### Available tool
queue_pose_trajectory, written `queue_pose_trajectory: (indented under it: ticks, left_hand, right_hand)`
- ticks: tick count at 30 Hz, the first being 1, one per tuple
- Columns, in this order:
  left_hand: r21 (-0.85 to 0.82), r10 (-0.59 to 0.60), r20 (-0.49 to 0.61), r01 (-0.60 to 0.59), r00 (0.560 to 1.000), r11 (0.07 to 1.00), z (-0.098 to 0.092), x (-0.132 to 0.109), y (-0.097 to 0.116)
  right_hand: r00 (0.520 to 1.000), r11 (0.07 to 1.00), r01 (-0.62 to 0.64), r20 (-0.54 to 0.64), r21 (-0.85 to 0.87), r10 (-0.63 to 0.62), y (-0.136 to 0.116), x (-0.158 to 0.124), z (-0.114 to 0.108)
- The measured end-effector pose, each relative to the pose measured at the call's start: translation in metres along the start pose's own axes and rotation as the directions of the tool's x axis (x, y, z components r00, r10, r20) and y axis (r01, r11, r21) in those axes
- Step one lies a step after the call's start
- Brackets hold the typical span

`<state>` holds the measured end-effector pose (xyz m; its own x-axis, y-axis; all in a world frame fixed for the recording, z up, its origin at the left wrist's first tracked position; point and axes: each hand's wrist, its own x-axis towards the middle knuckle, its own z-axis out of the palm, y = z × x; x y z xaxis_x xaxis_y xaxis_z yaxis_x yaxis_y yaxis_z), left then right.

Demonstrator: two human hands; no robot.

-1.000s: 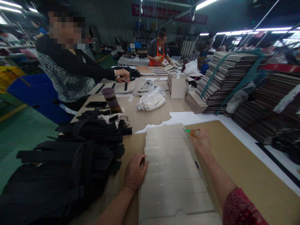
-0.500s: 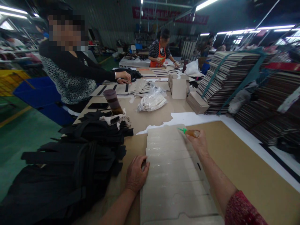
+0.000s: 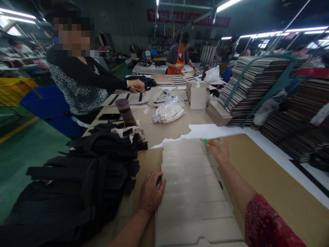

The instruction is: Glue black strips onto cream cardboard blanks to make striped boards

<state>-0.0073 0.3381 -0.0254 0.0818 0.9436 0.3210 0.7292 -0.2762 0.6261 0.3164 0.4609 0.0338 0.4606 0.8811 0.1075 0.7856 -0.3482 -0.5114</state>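
Two hands: the left hand [image 3: 151,192] and the right hand [image 3: 220,152] are at opposite long sides of the card row [image 3: 190,187].
Card row: flat grey-beige cards, overlapping like roof tiles, shiny streaks across them; it lies upon the brown board [image 3: 269,175].
Left hand: at the left edge of the card row, its fingers loosely bent and the thumb spread away from them.
Right hand: just beside the far right corner of the card row, with its fingers closed around the small bottle [image 3: 212,142].
Small bottle: amber colour, its green nozzle [image 3: 204,140] directed left, at the far right corner of the card row — whether the tip touches, I cannot tell.
Black strips: a loose heap [image 3: 79,181], left of the card row.
Plastic bag: transparent [image 3: 169,111], with pale pieces inside, beyond the far end of the card row.
Tied stack: many sheets [image 3: 239,91] under a blue-green band, beyond the card row and to its right.
Co-workers: one in black sleeves [image 3: 108,79], beyond the card row to its left — another in an orange apron [image 3: 177,67], farther beyond it.
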Motion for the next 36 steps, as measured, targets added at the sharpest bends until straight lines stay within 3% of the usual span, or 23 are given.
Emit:
queue_pose_trajectory:
  ticks: [7, 22, 36]
  left_hand:
    - [-0.002, 0.002, 0.001, -0.002, 1.000, 1.000, 0.000, 0.000, 0.001]
    - [-0.007, -0.015, 0.012, 0.015, 1.000, 1.000, -0.002, 0.000, 0.004]
    - [-0.005, -0.031, 0.018, 0.031, 0.999, 0.999, -0.001, -0.002, 0.006]
  right_hand:
    - [0.998, 0.997, -0.051, -0.025, 0.060, 0.052, -0.001, 0.003, 0.001]
    - [0.996, 0.990, 0.084, 0.020, 0.117, -0.087, -0.019, -0.004, 0.014]
    - [0.989, 0.987, 0.118, 0.073, 0.107, -0.126, -0.042, -0.017, 0.018]
